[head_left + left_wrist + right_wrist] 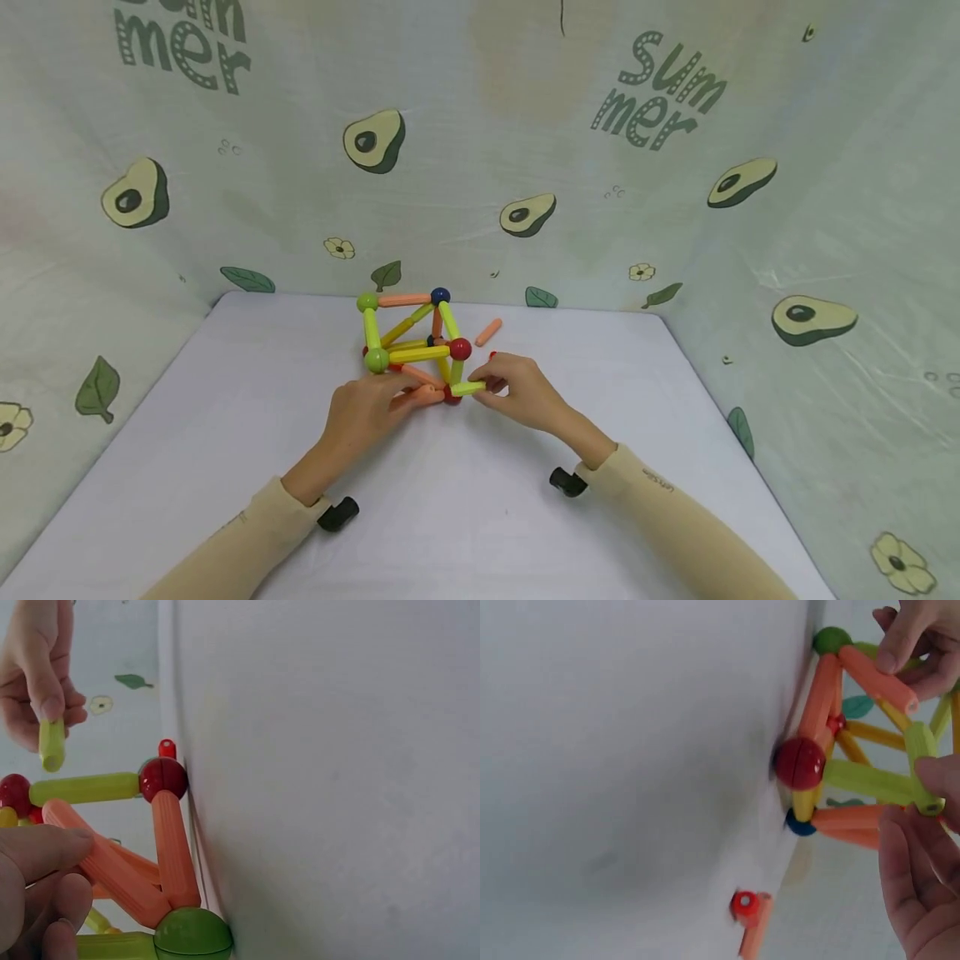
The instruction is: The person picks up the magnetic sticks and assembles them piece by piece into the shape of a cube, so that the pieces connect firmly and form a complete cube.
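A box-like frame of magnetic rods and balls stands on the table, with yellow rods point(417, 355), a red ball point(460, 349) and a green ball point(377, 360) among its parts. My left hand point(365, 411) is at its near left side and pinches an orange rod point(112, 866). One end of that rod meets a green ball point(193, 932) at the frame's base; the other end points up, apart from any ball. At the near right corner, my right hand point(527, 392) pinches a lime green rod point(921, 746) between thumb and fingers. The left wrist view shows this rod above the frame.
Behind my right hand a loose orange rod point(489, 332) lies on the white table point(480, 517). Beside it is a small red piece point(745, 902), mostly hidden in the head view. A printed cloth point(450, 233) hangs behind the table and along its sides.
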A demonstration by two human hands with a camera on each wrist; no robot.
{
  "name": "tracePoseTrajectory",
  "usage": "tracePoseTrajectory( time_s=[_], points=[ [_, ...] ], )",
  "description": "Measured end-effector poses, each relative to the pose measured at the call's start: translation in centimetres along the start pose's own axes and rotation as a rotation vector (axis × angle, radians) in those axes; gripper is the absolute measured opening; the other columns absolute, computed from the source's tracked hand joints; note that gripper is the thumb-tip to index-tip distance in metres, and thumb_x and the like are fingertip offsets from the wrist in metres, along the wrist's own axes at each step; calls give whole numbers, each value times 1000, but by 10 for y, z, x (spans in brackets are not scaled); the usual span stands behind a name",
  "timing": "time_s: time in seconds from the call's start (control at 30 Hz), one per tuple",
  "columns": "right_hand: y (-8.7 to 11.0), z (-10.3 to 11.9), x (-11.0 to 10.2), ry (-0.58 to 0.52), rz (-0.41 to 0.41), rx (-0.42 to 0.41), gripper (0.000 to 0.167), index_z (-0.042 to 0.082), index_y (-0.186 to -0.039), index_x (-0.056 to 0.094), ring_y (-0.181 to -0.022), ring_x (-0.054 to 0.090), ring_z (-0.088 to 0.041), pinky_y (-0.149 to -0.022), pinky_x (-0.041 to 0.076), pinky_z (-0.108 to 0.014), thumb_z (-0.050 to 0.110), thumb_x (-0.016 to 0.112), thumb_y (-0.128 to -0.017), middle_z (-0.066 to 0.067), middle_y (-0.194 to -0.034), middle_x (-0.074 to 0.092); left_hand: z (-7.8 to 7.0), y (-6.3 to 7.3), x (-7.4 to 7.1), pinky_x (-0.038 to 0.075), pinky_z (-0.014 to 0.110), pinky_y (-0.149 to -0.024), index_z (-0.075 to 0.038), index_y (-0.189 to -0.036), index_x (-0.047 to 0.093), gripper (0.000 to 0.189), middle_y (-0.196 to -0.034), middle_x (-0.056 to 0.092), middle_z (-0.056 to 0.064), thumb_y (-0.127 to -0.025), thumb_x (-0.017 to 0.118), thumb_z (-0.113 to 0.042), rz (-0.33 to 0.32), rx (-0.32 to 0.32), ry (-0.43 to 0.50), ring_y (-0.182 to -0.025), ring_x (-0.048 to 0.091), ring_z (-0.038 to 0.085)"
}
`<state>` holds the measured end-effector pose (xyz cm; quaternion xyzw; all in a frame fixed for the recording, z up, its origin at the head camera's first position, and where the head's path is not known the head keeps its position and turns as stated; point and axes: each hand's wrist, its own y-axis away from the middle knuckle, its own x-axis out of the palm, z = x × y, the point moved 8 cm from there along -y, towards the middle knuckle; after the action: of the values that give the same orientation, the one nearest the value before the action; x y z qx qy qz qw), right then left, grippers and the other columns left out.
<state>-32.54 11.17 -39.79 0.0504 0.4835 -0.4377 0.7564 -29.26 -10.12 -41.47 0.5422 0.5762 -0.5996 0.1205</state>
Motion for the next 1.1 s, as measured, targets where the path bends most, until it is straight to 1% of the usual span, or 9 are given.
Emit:
tracePoseTrajectory(
  time_s=[0.1,0.2,0.47,0.6,0.7,0.8,0.93,1.03,1.1],
  points=[
    [-5,7,9,-14,-50,5,23,8,-114,80,-87,69,-14,-79,61,-26,8,84,-91,-3,-100,72,2,2,-1,29,22,-44,-24,-109,84,32,-68,68,-6,-80,95,-34,2,-4,7,-48,35,6],
    [-8,12,14,-18,-86,21,22,8,-113,81,-86,70,-14,-78,62,-26,8,85,-91,-2,-100,71,1,2,-1,30,23,-44,-24,-110,84,32,-72,71,-6,-81,95,-33,6,-9,23,-48,36,7],
    [-16,20,19,-29,-117,38,23,4,-113,80,-86,68,-16,-77,60,-24,9,85,-92,-1,-98,70,1,1,-2,29,24,-44,-24,-110,84,32,-76,75,-5,-80,96,-29,-5,-7,39,-47,34,6],
    [-17,22,19,-57,-135,38,24,2,-115,79,-86,69,-15,-77,61,-24,8,84,-92,-3,-100,72,-1,0,-2,30,22,-44,-23,-108,84,32,-77,76,-4,-79,96,-29,-36,6,33,-48,41,7],
    [-16,22,17,-73,-150,38,25,3,-115,79,-86,69,-14,-77,61,-25,8,85,-91,-3,-100,73,-6,-3,-1,34,21,-46,-21,-107,84,33,-80,77,-4,-78,97,-33,-63,32,26,-53,51,9],
    [-16,22,17,-82,-158,41,26,2,-116,79,-86,70,-13,-77,61,-25,9,85,-91,-3,-102,74,-11,-7,0,39,20,-48,-20,-105,83,34,-84,78,-3,-78,95,-37,-74,55,19,-57,59,11],
    [-15,22,14,-71,-166,19,28,3,-117,77,-87,72,-13,-78,61,-24,11,85,-91,-4,-106,76,-16,-10,2,41,20,-49,-19,-103,83,33,-86,79,-2,-80,93,-40,-58,53,1,-58,60,12],
    [-13,23,6,-33,-207,-24,32,3,-118,73,-87,73,-16,-78,62,-27,10,87,-90,-6,-109,76,-16,-11,3,40,19,-48,-19,-103,83,33,-87,79,-3,-81,93,-40,-47,29,-8,-58,59,11],
    [-14,23,-2,7,-242,-43,39,4,-122,70,-88,73,-19,-77,63,-31,9,88,-88,-9,-111,73,-14,-11,3,39,20,-47,-18,-104,83,32,-85,79,-2,-81,93,-38,-50,12,-5,-57,58,11]
  ],
)
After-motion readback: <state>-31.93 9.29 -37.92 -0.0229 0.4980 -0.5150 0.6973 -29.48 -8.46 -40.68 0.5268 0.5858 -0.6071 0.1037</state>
